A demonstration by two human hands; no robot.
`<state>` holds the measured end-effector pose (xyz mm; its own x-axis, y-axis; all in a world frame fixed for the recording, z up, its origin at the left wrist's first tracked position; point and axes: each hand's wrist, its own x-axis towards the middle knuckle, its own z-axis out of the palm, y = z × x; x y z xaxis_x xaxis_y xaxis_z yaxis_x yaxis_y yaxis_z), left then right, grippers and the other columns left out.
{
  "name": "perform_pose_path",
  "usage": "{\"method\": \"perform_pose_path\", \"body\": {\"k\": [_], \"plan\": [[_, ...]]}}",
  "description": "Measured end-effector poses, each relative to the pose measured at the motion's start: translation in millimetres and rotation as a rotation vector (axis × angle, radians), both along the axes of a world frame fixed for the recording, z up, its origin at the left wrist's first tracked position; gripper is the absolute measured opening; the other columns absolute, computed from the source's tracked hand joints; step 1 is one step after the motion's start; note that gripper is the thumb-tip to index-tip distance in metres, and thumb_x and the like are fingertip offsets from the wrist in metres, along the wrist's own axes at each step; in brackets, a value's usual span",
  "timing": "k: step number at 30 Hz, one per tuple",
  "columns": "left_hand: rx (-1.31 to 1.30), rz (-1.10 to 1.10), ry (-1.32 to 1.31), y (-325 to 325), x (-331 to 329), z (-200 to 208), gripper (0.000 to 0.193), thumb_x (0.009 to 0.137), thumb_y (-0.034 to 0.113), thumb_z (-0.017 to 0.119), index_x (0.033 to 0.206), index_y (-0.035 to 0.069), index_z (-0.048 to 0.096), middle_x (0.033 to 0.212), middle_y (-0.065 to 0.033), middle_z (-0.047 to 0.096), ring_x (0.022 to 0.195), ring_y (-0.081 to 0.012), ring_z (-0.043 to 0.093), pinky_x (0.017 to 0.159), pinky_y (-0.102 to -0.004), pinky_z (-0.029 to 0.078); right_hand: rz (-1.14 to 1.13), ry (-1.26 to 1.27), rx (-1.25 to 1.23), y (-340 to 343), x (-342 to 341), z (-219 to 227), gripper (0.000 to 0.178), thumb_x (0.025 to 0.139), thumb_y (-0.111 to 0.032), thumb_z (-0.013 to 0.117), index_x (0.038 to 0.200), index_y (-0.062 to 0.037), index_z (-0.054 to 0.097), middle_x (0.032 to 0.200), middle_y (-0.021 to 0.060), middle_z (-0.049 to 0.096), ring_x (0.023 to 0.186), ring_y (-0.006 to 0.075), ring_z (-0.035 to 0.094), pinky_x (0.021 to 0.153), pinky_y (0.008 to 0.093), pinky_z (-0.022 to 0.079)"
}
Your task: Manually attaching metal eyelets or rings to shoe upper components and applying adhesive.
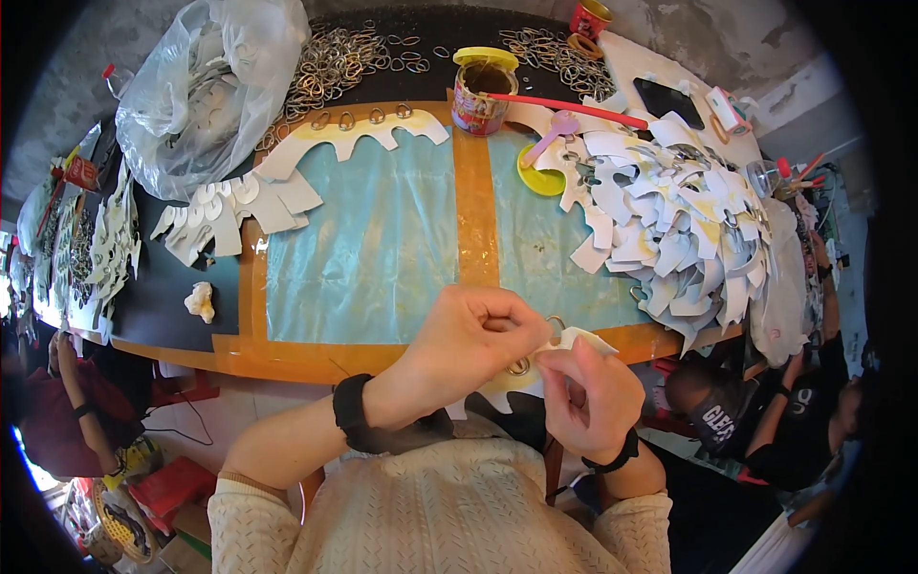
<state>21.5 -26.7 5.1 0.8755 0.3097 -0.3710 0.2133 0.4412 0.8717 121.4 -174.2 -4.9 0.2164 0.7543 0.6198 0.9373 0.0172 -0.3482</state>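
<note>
Close to my body, at the table's near edge, a white scalloped strip [586, 339] is held up between my two hands. My left hand [467, 330] is closed in a pinch, its fingertips at the strip's edge beside a metal ring [555, 325]. From the other side my right hand [595, 394] grips the strip between thumb and fingers. Another metal ring [519, 366] shows below the left fingers, against the white material. My fingers hide part of the strip. Farther off, a similar scalloped strip [356, 134] with several rings along its upper edge lies on the blue sheet [363, 244].
Loose metal rings [335, 67] are heaped at the back. An open tin [480, 100] carries a red stick [574, 110]. Many white pieces [684, 220] pile up at right; a plastic bag [158, 124] stands at left. A phone [667, 101] lies back right. Other people sit at both sides.
</note>
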Motion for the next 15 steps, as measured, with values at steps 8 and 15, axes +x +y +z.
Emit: {"method": "perform_pose_path", "body": {"k": [8, 15], "plan": [[0.062, 0.003, -0.068, -3.4, -0.4, -2.4, 0.012, 0.084, 0.009, 0.063, 0.085, -0.003, 0.066, 0.073, -0.0024, 0.064, 0.067, -0.0035, 0.056, 0.057, -0.0178, 0.043, -0.031, 0.207, 0.047, -4.5, -6.0, -4.2, 0.054, 0.068, 0.004, 0.072, 0.118, 0.0041, 0.053, 0.075, 0.0031, 0.067, 0.047, 0.0158, 0.052, 0.046, 0.0231, 0.039], [0.067, 0.068, -0.087, -3.8, -2.9, -8.2, 0.013, 0.082, 0.009, 0.063, 0.082, -0.003, 0.066, 0.068, 0.0002, 0.062, 0.063, -0.0012, 0.05, 0.053, -0.0183, 0.04, 0.038, -0.046, -0.149, -8.1, -2.1, 5.6, 0.057, 0.071, 0.006, 0.066, 0.123, 0.0096, 0.043, 0.082, 0.0085, 0.068, 0.05, 0.0178, 0.055, 0.048, 0.0252, 0.042]]}}
